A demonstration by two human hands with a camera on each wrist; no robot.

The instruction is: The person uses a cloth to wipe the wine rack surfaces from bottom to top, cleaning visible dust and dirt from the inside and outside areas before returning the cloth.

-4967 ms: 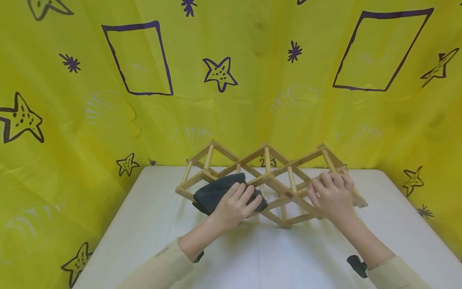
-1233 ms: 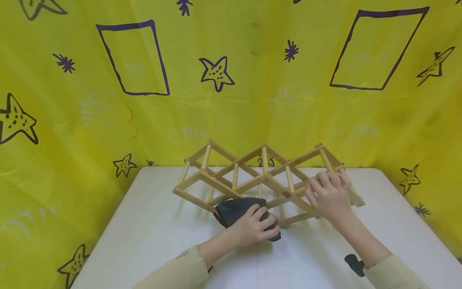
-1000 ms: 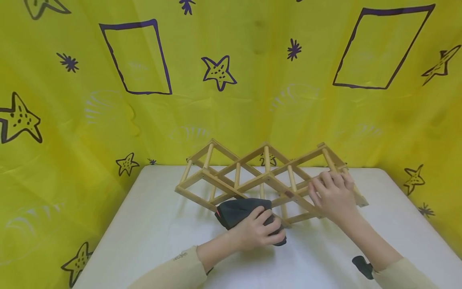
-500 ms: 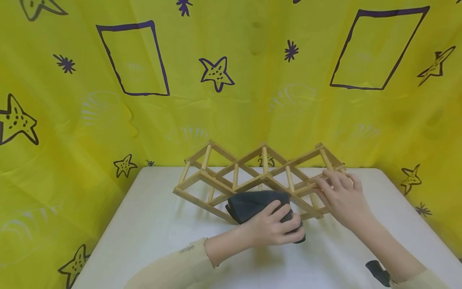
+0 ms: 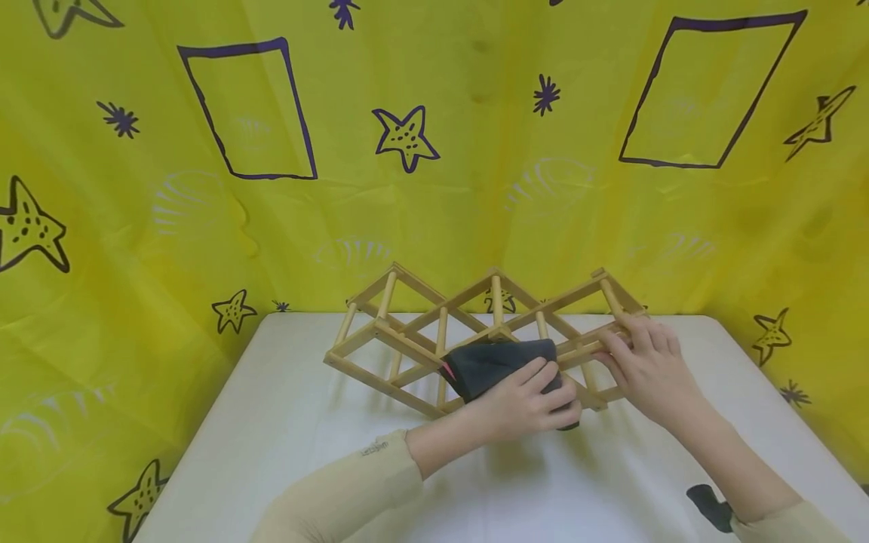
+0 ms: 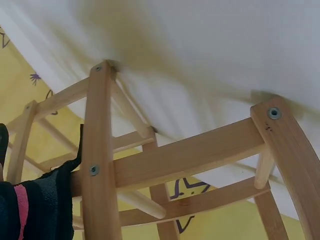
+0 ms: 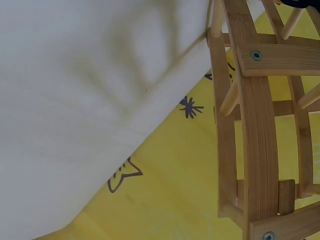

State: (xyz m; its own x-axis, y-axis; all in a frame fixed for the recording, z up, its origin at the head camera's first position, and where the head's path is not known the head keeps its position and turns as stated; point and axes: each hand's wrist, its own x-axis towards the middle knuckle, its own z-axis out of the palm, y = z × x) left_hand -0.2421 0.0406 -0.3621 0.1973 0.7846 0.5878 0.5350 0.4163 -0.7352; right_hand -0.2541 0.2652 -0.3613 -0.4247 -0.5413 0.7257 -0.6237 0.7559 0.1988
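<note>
A light wooden folding lattice rack [image 5: 407, 344] stands on the table, its crossed slats joined by round dowels. My left hand [image 5: 526, 403] holds a dark folded cloth [image 5: 498, 363] with a pinkish-red edge against the front slats, right of the rack's middle. In the left wrist view, the cloth [image 6: 42, 205] lies close by a bolted slat [image 6: 97, 140]; that hand is mostly out of this view. My right hand [image 5: 648, 362] grips the rack's right end, fingers curled over a slat. The right wrist view shows the end slats [image 7: 257, 140] but no fingers.
The white table [image 5: 271, 422] has rounded back corners. Behind and beside it hangs a yellow curtain [image 5: 462, 219] with purple stars and frame outlines. A black device [image 5: 709, 507] sits at my right wrist.
My left hand has carried the cloth rightward along the rack's front, dipping lower and then rising slightly. My right hand has shifted a little right on the rack's end. The rack has stayed put.
</note>
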